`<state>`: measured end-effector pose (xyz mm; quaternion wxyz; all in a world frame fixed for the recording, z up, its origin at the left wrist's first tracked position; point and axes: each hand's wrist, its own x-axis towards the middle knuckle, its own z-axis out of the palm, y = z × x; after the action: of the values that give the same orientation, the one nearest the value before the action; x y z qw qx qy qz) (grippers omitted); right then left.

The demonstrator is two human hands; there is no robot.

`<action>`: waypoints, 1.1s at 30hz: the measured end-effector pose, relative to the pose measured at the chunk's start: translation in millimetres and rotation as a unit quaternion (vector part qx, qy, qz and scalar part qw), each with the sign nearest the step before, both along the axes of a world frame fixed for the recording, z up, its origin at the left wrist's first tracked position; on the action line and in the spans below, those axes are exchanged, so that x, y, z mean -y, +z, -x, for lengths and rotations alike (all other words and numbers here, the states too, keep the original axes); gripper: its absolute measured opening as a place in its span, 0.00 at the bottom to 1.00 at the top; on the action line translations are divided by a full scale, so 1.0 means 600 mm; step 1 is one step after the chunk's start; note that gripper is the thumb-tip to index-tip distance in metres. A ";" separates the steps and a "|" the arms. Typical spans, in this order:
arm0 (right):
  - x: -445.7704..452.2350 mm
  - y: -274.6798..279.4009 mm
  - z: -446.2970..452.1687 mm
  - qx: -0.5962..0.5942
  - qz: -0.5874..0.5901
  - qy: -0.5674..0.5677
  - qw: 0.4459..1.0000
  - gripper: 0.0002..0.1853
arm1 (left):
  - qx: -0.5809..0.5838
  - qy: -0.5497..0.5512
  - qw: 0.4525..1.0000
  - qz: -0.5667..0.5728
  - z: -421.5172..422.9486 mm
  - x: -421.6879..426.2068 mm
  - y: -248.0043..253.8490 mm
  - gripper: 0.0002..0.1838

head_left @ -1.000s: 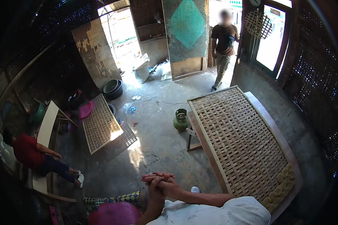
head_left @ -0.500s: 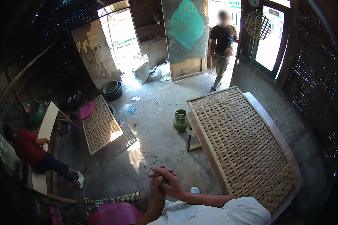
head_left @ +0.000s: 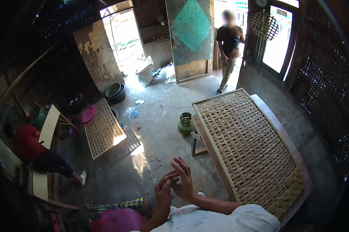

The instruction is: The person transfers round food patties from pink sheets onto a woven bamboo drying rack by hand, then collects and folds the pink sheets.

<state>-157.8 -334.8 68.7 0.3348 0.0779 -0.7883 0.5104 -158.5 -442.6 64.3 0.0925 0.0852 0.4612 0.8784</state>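
Note:
In front of my body, above the concrete floor, my two hands meet. My left hand [head_left: 163, 190] is closed, its fingers curled and pressed against the right hand's fingers or thumb; what it pinches, if anything, is hidden. Raised a little higher, my right hand [head_left: 183, 180] has several fingers stretched out and apart, with no object visible in it. To the right of my hands lies a large woven bamboo tray [head_left: 248, 143] on a table. Flat round yellowish pieces [head_left: 285, 195] lie in its near right corner.
A green gas cylinder [head_left: 185, 124] stands on the floor by the table. Left are a second woven rack [head_left: 101, 129], a person in red [head_left: 27, 143] at a long bench [head_left: 50, 127], and basins [head_left: 115, 92]. Another person [head_left: 230, 42] stands in the doorway. A pink cushion-like item [head_left: 118, 221] is below.
My hands have gone from interlaced fingers to partly apart, the right hand lifting and spreading its fingers. The person in red has leaned toward the bench and shifted a leg.

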 end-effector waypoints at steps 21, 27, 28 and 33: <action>-0.002 -0.024 -0.001 -0.009 -0.006 0.004 1.000 0.38 | 0.028 -0.062 0.997 -0.043 -0.014 0.002 0.011 0.14; -0.002 -0.023 -0.001 -0.008 -0.005 0.004 1.000 0.38 | 0.025 -0.080 0.993 -0.083 -0.009 0.001 0.000 0.14; -0.002 -0.023 -0.001 -0.009 -0.003 0.004 1.000 0.38 | 0.028 -0.083 0.992 -0.088 -0.008 0.001 -0.002 0.14; -0.001 -0.034 0.004 -0.001 0.008 0.004 1.000 0.35 | 0.015 -0.088 0.992 -0.083 -0.004 0.002 -0.009 0.14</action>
<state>-160.1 -334.1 48.5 0.3342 0.0792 -0.7834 0.5180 -156.2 -443.8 58.8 0.1694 0.1196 0.3756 0.9033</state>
